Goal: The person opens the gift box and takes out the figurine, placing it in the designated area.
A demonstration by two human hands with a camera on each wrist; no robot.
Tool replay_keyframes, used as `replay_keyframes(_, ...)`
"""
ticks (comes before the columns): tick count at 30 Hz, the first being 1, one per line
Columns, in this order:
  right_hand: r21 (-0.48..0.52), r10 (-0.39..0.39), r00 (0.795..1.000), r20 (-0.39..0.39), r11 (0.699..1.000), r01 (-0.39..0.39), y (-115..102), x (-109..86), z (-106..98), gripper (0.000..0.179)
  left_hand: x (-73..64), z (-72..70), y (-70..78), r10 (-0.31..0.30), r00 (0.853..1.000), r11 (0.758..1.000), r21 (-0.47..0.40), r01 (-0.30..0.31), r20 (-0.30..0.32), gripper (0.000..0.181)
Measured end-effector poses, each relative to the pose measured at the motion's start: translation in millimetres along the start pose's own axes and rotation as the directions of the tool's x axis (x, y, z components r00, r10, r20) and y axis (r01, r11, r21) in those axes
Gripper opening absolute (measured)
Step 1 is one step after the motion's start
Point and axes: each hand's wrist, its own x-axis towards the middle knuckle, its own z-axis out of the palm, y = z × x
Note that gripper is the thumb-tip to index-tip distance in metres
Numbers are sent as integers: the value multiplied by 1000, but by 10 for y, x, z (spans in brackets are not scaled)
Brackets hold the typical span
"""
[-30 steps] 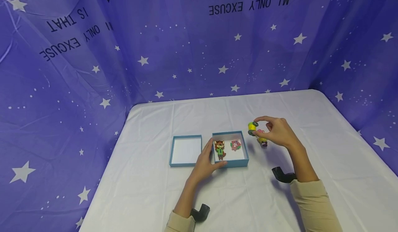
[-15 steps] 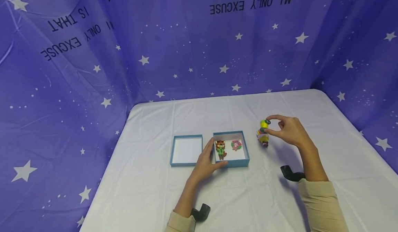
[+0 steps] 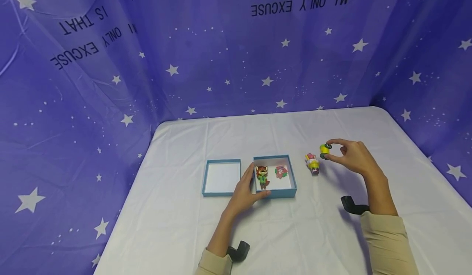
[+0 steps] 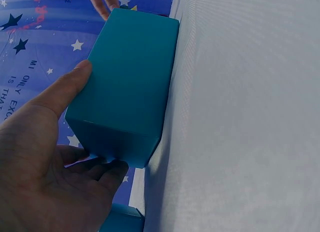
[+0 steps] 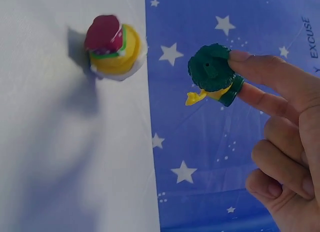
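Slippage we are judging possible right of frame centre, as right hand point(image 3: 351, 156) is pinching yellow-green toy point(image 3: 324, 150) by its ends, left hand point(image 3: 244, 194) holding blue box point(image 3: 283, 193).

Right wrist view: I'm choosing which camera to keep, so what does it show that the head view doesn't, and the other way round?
Only the right wrist view: the round green underside of the yellow-and-green toy, with a small dark spot near its middle.

Only the head view: the left hand gripping the blue box, a fox figure and pink figure inside, the shallow blue tray, and tan sleeves.

Both: the right hand pinching that toy, the yellow-and-maroon toy, the white cloth and starry backdrop.
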Motion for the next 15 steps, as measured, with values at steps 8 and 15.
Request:
replay_keyframes(8, 9, 30, 999, 43, 1000, -30, 152, -29, 33, 44, -6, -1, 13, -15, 1000, 1000, 2, 15, 3, 103)
replay_keyframes(15, -1, 77, 990, 118, 997, -77, 273, -59, 35, 46, -9, -3, 5, -10, 1000, 1000, 0, 10, -2, 102)
